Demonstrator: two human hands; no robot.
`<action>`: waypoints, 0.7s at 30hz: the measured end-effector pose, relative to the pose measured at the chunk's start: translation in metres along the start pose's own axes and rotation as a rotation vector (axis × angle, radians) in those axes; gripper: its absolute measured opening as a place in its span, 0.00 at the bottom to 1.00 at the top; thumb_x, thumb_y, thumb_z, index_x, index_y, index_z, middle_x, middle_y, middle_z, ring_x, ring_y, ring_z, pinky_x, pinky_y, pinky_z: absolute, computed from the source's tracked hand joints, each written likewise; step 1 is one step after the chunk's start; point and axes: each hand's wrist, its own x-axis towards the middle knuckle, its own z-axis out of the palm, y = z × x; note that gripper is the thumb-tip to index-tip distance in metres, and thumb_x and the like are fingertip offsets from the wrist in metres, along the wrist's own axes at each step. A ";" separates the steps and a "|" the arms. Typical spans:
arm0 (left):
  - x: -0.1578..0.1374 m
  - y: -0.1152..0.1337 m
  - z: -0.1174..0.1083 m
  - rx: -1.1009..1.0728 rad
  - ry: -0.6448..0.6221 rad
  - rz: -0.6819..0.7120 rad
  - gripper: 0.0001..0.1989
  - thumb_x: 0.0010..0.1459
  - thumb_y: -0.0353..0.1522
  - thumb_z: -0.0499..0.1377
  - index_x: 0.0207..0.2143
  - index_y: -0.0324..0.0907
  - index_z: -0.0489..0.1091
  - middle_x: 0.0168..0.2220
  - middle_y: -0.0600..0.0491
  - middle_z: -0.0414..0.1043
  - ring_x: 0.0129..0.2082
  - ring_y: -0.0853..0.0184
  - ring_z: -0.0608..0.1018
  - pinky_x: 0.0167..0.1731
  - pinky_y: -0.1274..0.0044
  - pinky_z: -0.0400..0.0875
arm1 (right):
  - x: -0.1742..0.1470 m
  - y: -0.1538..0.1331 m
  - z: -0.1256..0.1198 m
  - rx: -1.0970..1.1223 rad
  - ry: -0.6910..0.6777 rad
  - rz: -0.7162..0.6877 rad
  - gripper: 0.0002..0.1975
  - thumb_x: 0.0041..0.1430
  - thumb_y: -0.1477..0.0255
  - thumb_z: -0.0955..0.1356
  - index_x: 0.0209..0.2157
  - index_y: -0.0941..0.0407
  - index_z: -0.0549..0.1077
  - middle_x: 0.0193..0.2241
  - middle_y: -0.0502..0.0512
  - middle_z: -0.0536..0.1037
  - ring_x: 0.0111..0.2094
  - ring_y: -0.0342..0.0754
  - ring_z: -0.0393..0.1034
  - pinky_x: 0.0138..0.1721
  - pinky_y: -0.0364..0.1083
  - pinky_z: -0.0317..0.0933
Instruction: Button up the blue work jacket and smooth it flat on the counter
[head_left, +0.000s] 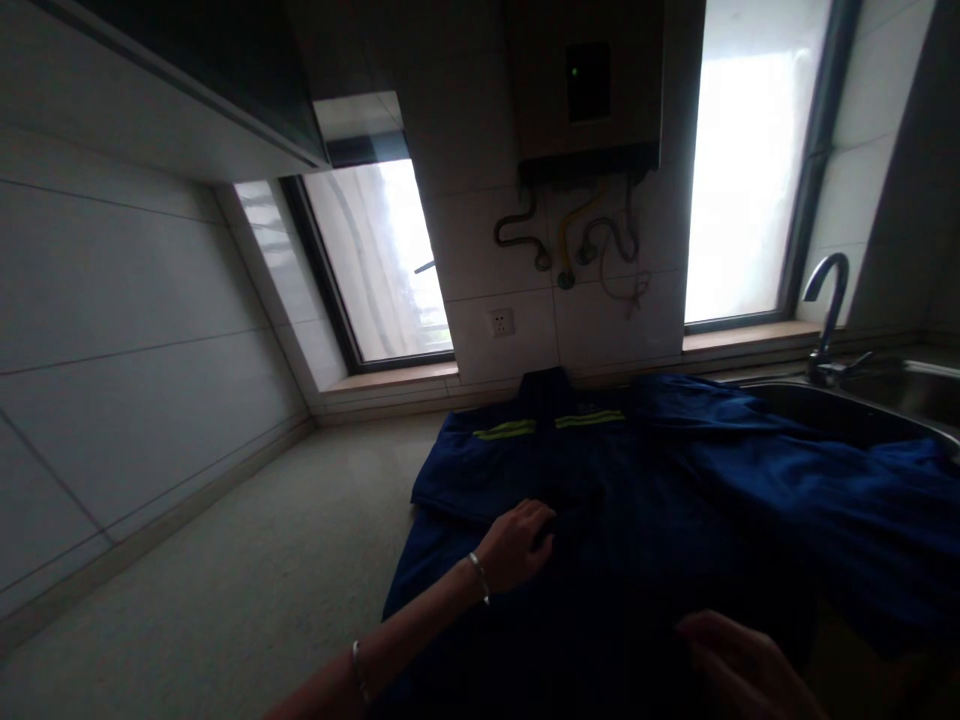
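A dark blue work jacket [592, 500] with yellow-green stripes on its chest lies spread over the counter, collar toward the wall. One sleeve, at the left, is folded in across the front; the other sleeve [847, 500] stretches right toward the sink. My left hand [517, 545], its wrist ringed by a bracelet, rests on the jacket's front with fingers curled down against the cloth. Low at the right, my right hand [742, 660] is over the lower part of the jacket, fingers bent together. Deep shadow hides what its fingertips hold, if anything.
A sink [900, 385] with a chrome faucet [829, 310] stands at the right. The pale countertop [300, 540] runs along the tiled left wall. Two windows flank a wall-mounted water heater [589, 90] with pipes below, and a socket [500, 321] is beneath them.
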 end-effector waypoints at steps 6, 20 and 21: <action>0.037 0.026 0.029 0.160 0.073 -0.273 0.25 0.53 0.51 0.52 0.40 0.40 0.70 0.39 0.47 0.70 0.41 0.60 0.73 0.39 0.70 0.70 | 0.084 -0.070 0.006 -0.357 0.013 -0.590 0.13 0.60 0.72 0.61 0.42 0.53 0.74 0.38 0.55 0.75 0.38 0.45 0.69 0.39 0.43 0.66; 0.034 0.040 0.021 0.365 -0.164 -0.241 0.13 0.54 0.21 0.49 0.34 0.37 0.72 0.35 0.46 0.73 0.35 0.62 0.77 0.33 0.74 0.71 | 0.179 -0.068 0.045 -0.733 -0.288 -0.841 0.18 0.56 0.77 0.64 0.47 0.48 0.72 0.51 0.50 0.71 0.56 0.52 0.56 0.53 0.56 0.55; 0.034 0.039 0.021 0.380 -0.158 -0.233 0.13 0.55 0.21 0.49 0.34 0.37 0.71 0.34 0.46 0.73 0.34 0.62 0.77 0.32 0.74 0.71 | 0.180 -0.069 0.047 -0.713 -0.308 -0.864 0.17 0.56 0.76 0.64 0.47 0.48 0.72 0.50 0.50 0.71 0.56 0.52 0.57 0.53 0.55 0.55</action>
